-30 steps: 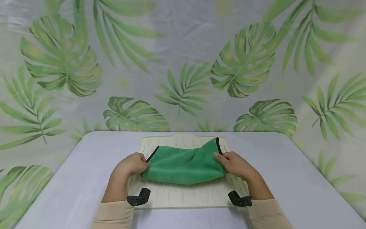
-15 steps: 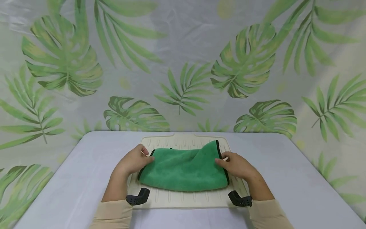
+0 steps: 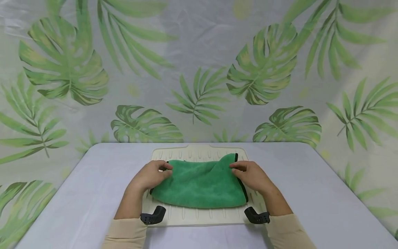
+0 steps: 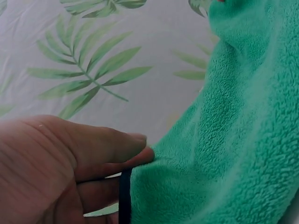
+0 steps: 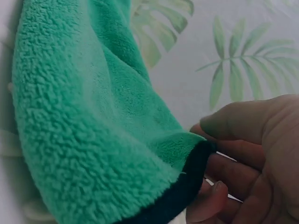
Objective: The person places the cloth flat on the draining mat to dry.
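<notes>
A plush green towel (image 3: 199, 185) with black edging lies folded across the cream ribbed mat (image 3: 199, 219) in the head view. At its upper left corner, my left hand (image 3: 152, 174) pinches the towel between thumb and index finger. In the left wrist view, the thumb (image 4: 126, 143) lies over that corner, with the other fingers behind the black edge. My right hand (image 3: 250, 174) pinches the upper right corner, which stands a little raised. From the right wrist, the thumb and fingertips (image 5: 210, 125) meet at the black edging, some fingers beneath it.
The mat sits on a table covered in white cloth (image 3: 102, 180). A leaf-patterned curtain (image 3: 205, 52) hangs behind the table's far edge. Black wrist cameras (image 3: 153, 215) extend inward from both wrists above the mat.
The towel has come down flatter on the mat, its near fold lower toward me. Both hands have shifted from its sides up and inward to the upper corners.
</notes>
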A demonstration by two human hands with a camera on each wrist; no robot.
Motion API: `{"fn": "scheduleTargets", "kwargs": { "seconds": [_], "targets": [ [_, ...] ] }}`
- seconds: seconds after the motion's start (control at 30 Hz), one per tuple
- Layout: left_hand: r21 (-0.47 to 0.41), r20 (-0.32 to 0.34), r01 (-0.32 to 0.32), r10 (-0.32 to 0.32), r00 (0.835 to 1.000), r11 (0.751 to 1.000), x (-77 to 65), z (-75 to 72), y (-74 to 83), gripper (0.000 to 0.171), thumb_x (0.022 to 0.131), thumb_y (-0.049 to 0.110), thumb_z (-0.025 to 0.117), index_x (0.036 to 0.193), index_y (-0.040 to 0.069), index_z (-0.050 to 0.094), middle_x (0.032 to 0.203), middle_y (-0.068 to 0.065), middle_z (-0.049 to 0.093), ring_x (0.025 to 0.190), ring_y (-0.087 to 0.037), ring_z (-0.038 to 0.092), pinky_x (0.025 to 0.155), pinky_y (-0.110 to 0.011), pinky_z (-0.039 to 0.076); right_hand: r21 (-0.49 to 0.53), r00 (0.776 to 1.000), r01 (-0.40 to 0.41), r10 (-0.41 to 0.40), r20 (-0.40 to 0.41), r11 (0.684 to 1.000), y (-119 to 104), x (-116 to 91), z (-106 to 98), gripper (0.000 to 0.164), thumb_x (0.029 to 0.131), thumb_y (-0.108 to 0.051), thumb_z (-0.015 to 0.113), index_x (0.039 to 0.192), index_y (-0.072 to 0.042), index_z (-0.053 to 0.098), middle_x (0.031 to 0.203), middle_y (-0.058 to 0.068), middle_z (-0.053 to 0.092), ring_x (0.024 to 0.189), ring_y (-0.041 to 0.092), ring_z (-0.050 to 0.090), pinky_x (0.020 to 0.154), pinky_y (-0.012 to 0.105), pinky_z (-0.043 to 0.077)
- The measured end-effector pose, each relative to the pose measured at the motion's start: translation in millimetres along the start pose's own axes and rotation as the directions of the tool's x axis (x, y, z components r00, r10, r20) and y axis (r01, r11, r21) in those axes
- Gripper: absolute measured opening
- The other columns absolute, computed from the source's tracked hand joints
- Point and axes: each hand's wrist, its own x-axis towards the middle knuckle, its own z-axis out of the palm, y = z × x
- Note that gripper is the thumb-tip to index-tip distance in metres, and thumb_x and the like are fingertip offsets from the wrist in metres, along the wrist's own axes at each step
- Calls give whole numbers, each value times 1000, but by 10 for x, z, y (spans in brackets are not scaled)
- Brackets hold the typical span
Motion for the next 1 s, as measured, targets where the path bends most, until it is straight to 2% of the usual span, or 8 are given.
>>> {"fn": "scheduleTargets", "kwargs": {
  "seconds": [0.23,0.37,0.6,0.7,0.8,0.87,0.93,1.0],
  "targets": [
    [49,-85,37,-32,996,998,-4,-55,-5,34,104,30,57,125,7,72,132,-19,68,124,-43,62,97,-55,53,31,994,-52,55,-93,998,13,-6,-39,33,107,-22,52,135,-10,67,140,19,63,133,42,56,104,55,50],
    [34,-126,66,-61,990,997,1,-68,2,38,105,32,54,129,7,70,135,-20,66,128,-45,59,99,-57,52,61,989,-63,71,-133,996,29,22,-43,36,108,-25,49,138,-10,64,145,21,59,136,43,52,106,55,49],
    [-3,-196,116,-114,974,993,15,-70,1,44,106,33,52,138,5,63,141,-24,61,131,-47,55,102,-59,49,159,980,-87,113,-162,983,24,18,-30,42,108,-24,48,147,-10,55,149,23,53,132,41,56,97,48,53],
    [4,-158,127,-125,979,992,19,-77,3,54,105,35,53,149,3,50,147,-26,55,136,-49,51,105,-61,46,110,987,-97,110,-116,989,20,28,-23,49,107,-26,50,153,-11,46,150,25,52,131,42,57,97,49,54],
    [25,-95,160,-157,983,987,-2,-99,-1,71,104,38,54,158,-1,29,150,-30,50,137,-51,48,107,-63,44,47,990,-127,129,-47,991,15,23,-46,61,106,-28,54,160,-9,32,145,27,56,117,38,66,88,45,56],
    [56,-63,191,-187,980,980,-31,-126,-1,78,103,41,55,159,-4,23,151,-33,47,137,-52,48,107,-64,44,17,987,-159,159,-4,987,12,6,-84,67,105,-30,56,159,-3,28,133,27,63,102,31,71,79,40,56],
    [111,-41,197,-193,980,974,-63,-158,5,76,102,41,57,154,-8,32,146,-34,51,132,-53,52,104,-62,47,-29,983,-179,180,31,983,10,-23,-132,62,103,-32,58,152,3,39,115,22,71,87,23,71,72,36,54],
    [163,-12,194,-194,981,967,-97,-186,12,64,100,40,61,137,-11,54,130,-32,63,119,-49,62,95,-57,53,-91,980,-180,187,73,979,11,-58,-179,49,101,-33,61,131,6,59,95,15,73,76,19,66,65,34,51]
  ]
}}
